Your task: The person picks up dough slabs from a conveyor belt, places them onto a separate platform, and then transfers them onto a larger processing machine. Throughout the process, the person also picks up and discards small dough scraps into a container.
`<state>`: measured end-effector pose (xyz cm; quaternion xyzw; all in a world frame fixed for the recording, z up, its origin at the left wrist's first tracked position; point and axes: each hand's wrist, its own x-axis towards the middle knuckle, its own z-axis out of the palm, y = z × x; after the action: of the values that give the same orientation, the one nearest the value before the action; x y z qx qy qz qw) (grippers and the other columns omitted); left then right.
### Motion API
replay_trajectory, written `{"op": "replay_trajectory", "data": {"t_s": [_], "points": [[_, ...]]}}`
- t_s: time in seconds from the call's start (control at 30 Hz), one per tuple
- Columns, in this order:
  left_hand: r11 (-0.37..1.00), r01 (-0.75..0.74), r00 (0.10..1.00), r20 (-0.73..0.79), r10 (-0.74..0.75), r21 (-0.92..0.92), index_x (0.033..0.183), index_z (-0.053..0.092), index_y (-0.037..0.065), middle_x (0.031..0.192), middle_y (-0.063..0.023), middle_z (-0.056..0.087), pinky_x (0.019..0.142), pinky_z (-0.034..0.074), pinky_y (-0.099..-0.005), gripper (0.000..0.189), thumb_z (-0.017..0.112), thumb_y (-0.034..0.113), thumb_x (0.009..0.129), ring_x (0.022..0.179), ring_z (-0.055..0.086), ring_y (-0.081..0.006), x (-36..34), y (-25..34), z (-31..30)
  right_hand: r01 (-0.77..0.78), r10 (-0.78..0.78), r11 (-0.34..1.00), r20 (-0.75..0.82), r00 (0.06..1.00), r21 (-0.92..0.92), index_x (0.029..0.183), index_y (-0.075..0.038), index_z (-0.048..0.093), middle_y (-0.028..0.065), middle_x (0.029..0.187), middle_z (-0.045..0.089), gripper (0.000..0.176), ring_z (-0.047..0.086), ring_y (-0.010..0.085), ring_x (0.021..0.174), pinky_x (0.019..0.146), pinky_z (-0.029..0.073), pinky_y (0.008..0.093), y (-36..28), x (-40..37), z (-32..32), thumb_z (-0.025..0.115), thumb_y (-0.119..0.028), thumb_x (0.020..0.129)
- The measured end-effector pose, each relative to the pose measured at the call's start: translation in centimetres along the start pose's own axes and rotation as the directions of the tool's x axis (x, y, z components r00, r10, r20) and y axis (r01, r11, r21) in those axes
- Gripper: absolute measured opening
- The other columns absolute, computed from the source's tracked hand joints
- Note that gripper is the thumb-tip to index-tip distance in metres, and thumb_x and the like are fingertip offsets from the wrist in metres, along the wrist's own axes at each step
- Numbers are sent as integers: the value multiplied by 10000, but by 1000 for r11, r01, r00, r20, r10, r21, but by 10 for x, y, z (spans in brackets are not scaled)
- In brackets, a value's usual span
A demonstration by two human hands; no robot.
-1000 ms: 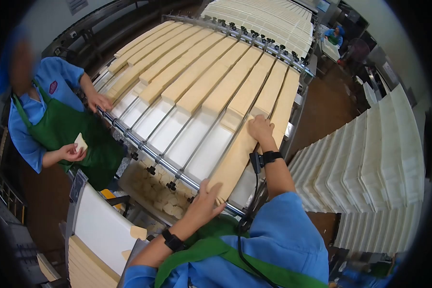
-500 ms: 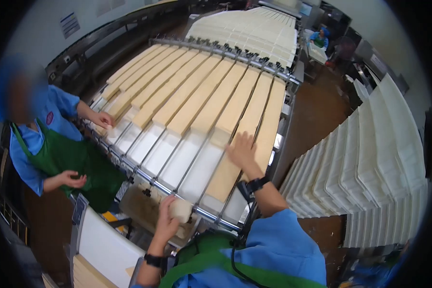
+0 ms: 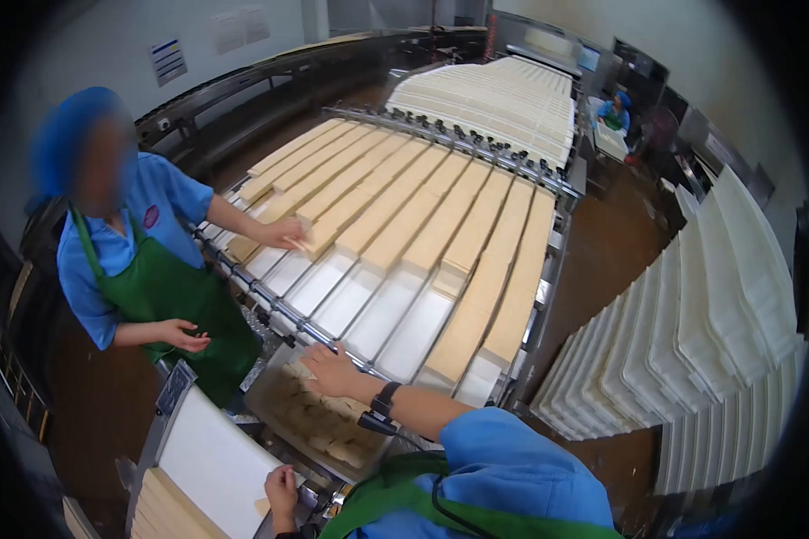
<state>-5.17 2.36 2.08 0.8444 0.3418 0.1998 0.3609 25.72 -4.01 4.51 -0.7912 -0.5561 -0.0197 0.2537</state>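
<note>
My right hand (image 3: 330, 370) reaches over the near rail, above a bin (image 3: 265, 392) of pale beige pieces (image 3: 337, 422). Its fingers look extended, with nothing seen in them. Low in view, my left hand (image 3: 281, 492) is curled beside the lower white belt (image 3: 208, 449); whatever it may hold is hidden. A small beige piece (image 3: 262, 507) lies by its fingers. Beyond my hands, long pale beige layered strips (image 3: 440, 220) lie in lanes on a white belt (image 3: 377, 314), split by thin metal rods.
A co-worker in a green apron (image 3: 166, 296) stands at left, one hand (image 3: 283, 234) on the strips. Tall stacked white trays (image 3: 638, 305) stand at right. Another person (image 3: 614, 112) is far back. More beige strips (image 3: 166, 508) sit on the lower belt.
My right hand has left the strips and moved down-left to the bin. My left hand has dropped lower, and the beige slab it held is out of sight. The co-worker's hand has reached further right.
</note>
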Motion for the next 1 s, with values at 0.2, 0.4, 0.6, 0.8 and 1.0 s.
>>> {"op": "replay_trajectory", "data": {"t_s": [0.2,0.4,0.6,0.8,1.0], "points": [[997,-36,991,134,27,67,850,684,85,738,-90,652,626,466,-365,124,621,178,798,675,581,-265,-6,9,-6,-32,55,986,139,989,-164,1077,-123,561,88,1022,545,350,486,256,1067,985,259,531,-2,4,1,600,-224,744],[982,-165,969,202,145,90,901,687,130,810,-93,667,708,468,-403,170,590,247,825,770,600,-308,-2,-10,-4,-118,113,993,150,982,28,1059,-134,584,123,1067,562,318,501,309,1093,956,341,527,17,7,22,592,-138,741],[981,-179,973,163,164,78,928,665,139,844,-77,662,755,459,-397,193,560,286,859,796,593,-285,0,-36,20,-36,68,977,145,987,-212,1062,-176,580,70,1016,558,333,520,246,1048,977,239,568,11,11,9,640,-218,737],[977,-186,959,233,159,103,938,656,154,834,-65,649,813,421,-382,191,517,273,883,822,569,-274,4,-28,11,15,11,965,98,995,-262,1062,-175,572,52,965,559,365,522,237,1003,981,248,532,14,11,8,665,-218,712],[969,-236,950,227,215,71,922,645,143,828,-43,644,831,383,-354,177,507,250,888,814,564,-246,4,-33,14,-1,33,965,119,992,-261,1060,-180,565,52,962,557,372,516,244,1004,984,248,547,13,12,7,670,-205,704]]}}
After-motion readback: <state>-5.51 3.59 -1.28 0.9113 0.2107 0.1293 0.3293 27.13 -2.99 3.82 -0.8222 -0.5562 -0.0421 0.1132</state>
